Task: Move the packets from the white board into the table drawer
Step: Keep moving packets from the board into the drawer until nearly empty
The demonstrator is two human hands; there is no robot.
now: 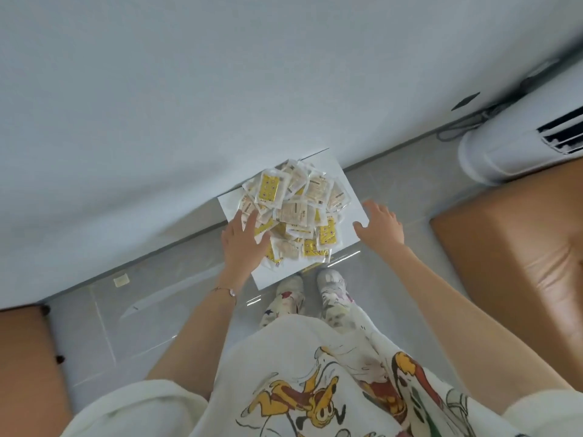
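A loose heap of small sealed packets (pixel 296 209) lies on the white board (pixel 353 197), which sits on what looks like a glass table (pixel 142 294) against the far wall. The left hand (pixel 244 244) rests flat on the heap's near left side, fingers straight. The right hand (pixel 381 227) hovers spread just beside the board's right edge, its grip holding nothing. The packets look light, thin and slippery, so they are likely to slide, and scooping a bunch from both sides seems best. No drawer is in view.
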